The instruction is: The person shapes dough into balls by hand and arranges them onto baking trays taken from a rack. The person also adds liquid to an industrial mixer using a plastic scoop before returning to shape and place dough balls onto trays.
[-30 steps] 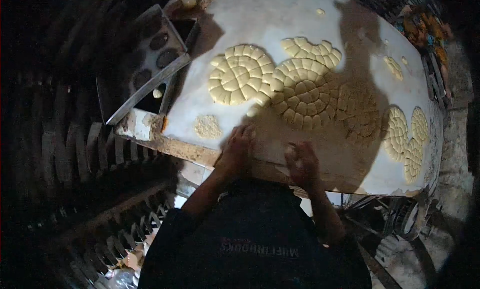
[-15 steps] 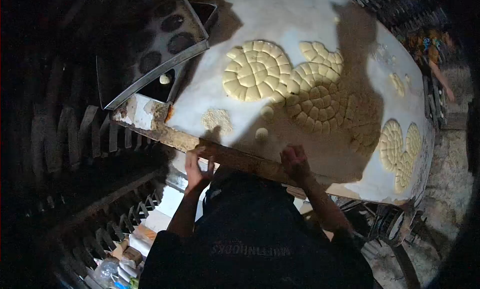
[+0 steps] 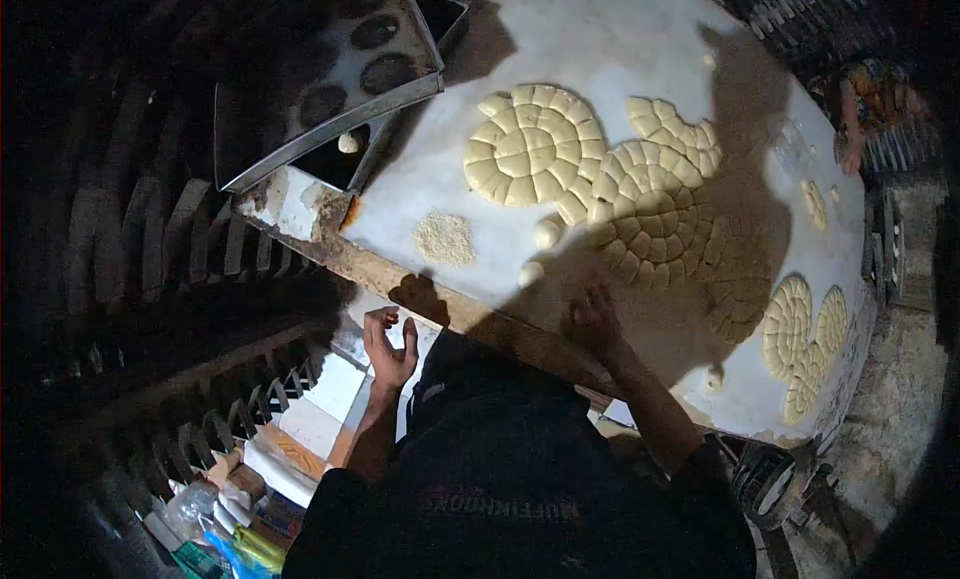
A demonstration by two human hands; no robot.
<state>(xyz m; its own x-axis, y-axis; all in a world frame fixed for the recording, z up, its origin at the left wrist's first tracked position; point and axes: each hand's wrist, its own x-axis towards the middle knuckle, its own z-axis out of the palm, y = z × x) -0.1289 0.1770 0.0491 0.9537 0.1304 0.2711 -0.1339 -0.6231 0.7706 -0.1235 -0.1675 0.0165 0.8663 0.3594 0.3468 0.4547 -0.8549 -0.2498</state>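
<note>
My left hand (image 3: pixel 390 349) hovers just off the table's near edge, fingers curled and the thumb apart, with nothing visible in it. In shadow over the tabletop, my right hand (image 3: pixel 593 322) has its fingers apart; no held thing shows. Two small dough balls, one (image 3: pixel 548 233) beyond the other (image 3: pixel 531 273), lie to the left of my right hand. A third dough ball (image 3: pixel 715 379) sits near the edge at right. Farther back, pale dough pieces are packed in a round spiral (image 3: pixel 530 149), joined by a partly shadowed cluster (image 3: pixel 650 229).
A sprinkle of pale crumbs or flour (image 3: pixel 443 238) lies left of the dough. Dark metal trays (image 3: pixel 340 129) stand at the left corner, with a dough ball (image 3: pixel 349 142) by them. More dough clusters (image 3: pixel 800 344) are at right. Another person's hand (image 3: pixel 851 157) is at the far right edge.
My right hand's fingers have spread from a more closed shape. My left hand stays off the table edge. A dough ball now shows near the right edge. The view has shifted slightly.
</note>
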